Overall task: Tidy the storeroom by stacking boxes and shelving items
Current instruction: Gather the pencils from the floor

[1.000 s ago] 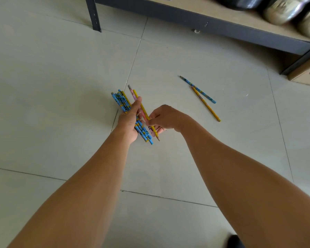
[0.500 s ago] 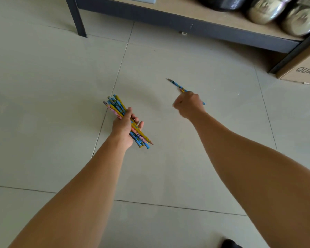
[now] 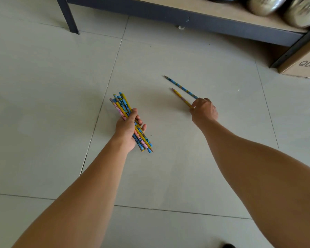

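In front of the shelf (image 3: pixel 186 17), the left hand (image 3: pixel 127 129) has its grip wrapped round a bundle of pencils (image 3: pixel 121 106), held above the floor (image 3: pixel 43 86). Nearer the shelf, the right hand (image 3: pixel 204 110) closes its grip on the near ends of two loose pencils (image 3: pixel 181 86), one blue and one yellow, with their tips toward the shelf. They may still be touching the floor. A cardboard box (image 3: pixel 301 61) stands beside the shelf's right leg.
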Motion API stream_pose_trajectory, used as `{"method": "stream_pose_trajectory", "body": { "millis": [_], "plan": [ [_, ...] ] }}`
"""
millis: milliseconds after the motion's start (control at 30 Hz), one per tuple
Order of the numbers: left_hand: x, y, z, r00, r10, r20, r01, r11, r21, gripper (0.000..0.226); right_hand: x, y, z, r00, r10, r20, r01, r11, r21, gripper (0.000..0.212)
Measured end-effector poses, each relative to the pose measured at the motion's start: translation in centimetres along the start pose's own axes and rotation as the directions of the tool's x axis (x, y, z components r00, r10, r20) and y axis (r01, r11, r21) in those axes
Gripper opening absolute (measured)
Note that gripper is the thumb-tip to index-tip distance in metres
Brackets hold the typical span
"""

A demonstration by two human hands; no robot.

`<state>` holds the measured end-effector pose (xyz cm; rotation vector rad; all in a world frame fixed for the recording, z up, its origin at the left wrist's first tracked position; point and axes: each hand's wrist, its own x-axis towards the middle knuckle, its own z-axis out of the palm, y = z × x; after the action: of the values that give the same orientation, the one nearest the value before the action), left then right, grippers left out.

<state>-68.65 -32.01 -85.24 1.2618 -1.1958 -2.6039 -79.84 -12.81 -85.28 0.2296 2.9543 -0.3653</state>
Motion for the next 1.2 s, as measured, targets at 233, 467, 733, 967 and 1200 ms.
{"method": "stream_pose_trajectory", "body": {
  "millis": [233,467,733,967,1200],
  "plan": [
    [0.7,-0.6,-0.5,0.999,-0.012,0.034,0.013,1.000,-0.017,0.029,1.5,-1.3,-0.5,0.984,-0.177,-0.035,0.177,0.984,-0.010,0.018],
    [0.9,-0.4,-1.0,0.997,-0.037,0.070,0.041,0.998,-0.054,0.028,3.2,-2.5,-0.4,0.986,-0.166,-0.019,0.165,0.986,-0.039,0.022],
    [0.7,0.2,-0.9,0.998,-0.045,0.051,0.047,0.998,-0.040,0.024,2.3,-4.6,-0.4,0.986,-0.087,0.144,0.100,0.991,-0.084,0.021],
    [0.8,1.6,-2.1,1.000,-0.009,0.030,0.010,1.000,-0.004,0.033,-1.3,-7.9,0.0,0.926,-0.210,0.314,0.242,0.968,-0.066,0.022],
    [0.5,3.7,-3.6,1.000,0.017,-0.017,-0.017,1.000,0.011,0.037,-6.8,-11.7,-1.1,0.793,-0.415,0.445,0.151,0.843,0.516,0.011]
  ]
}}
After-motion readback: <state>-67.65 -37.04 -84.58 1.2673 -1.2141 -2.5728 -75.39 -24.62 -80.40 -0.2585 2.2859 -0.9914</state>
